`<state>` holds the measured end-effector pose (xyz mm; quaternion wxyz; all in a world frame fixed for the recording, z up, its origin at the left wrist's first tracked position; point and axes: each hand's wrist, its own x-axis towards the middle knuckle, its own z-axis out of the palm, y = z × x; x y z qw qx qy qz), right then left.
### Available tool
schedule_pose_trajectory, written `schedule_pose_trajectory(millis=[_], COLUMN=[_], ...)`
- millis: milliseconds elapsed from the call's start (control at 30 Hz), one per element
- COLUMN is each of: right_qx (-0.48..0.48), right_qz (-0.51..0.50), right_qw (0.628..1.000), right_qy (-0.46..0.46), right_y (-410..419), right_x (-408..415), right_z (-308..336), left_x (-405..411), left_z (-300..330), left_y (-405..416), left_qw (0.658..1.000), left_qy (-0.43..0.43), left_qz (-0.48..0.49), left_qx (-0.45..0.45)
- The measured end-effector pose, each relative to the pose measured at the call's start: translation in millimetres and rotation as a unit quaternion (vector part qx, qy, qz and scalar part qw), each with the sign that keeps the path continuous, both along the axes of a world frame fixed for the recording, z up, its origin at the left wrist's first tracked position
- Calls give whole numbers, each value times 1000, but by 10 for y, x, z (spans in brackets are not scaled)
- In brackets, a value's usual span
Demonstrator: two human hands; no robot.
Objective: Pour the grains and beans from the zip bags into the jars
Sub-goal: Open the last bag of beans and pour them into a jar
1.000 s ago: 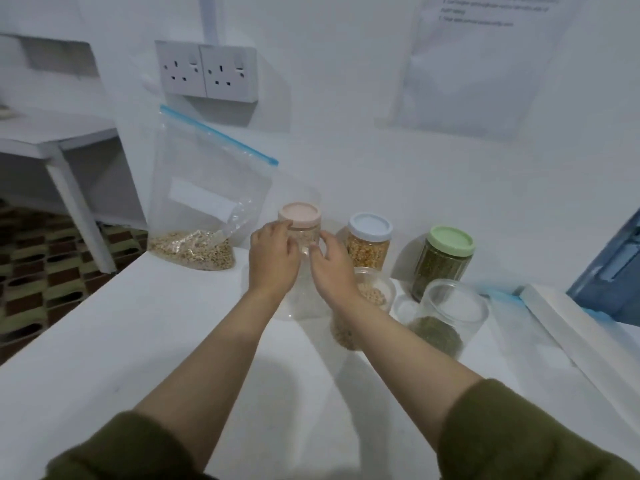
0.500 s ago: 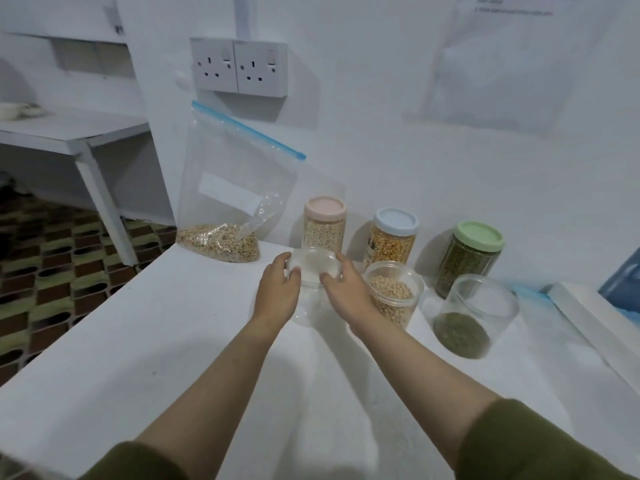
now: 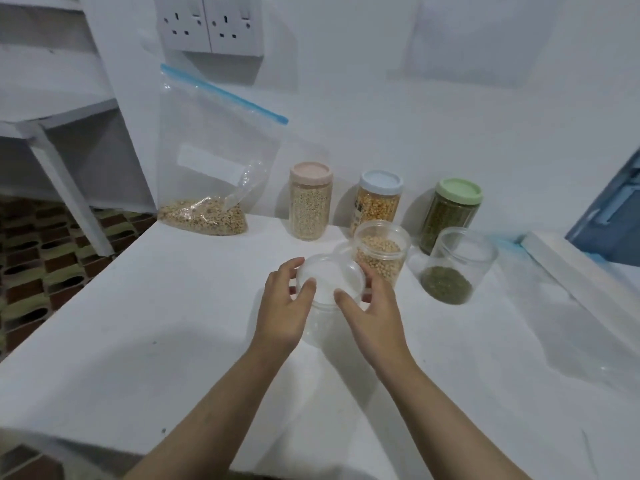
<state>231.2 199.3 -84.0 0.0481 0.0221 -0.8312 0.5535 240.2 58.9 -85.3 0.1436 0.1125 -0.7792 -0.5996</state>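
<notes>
Double wall socket [image 3: 211,24] above worktop's far left corner. White side table [image 3: 52,123] stands beyond left edge. Blue crate [image 3: 609,216] at right edge.

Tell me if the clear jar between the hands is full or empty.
Empty: the clear jar shows only the white table through its walls, no grains inside.
</notes>
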Motion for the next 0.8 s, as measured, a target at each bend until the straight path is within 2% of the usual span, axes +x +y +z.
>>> schedule_pose_trajectory(millis=[167, 500, 633, 800], right_qx=[-27, -68, -147, -187], right_qz=[-33, -38, -6, -4], right_qw=[999, 997, 989, 982], right_qy=[1, 13, -28, -15], right_y=[184, 463, 525, 575], right_x=[187, 218, 205, 177], right_z=[-49, -147, -153, -173], left_x=[107, 137, 137, 83], left_z=[-16, -61, -26, -50], left_y=[125, 386, 447, 420], left_qw=[999, 994, 987, 985], left_qy=[-13, -20, -28, -30], left_qz=[-42, -108, -146, -163], left_qx=[19, 15, 59, 56])
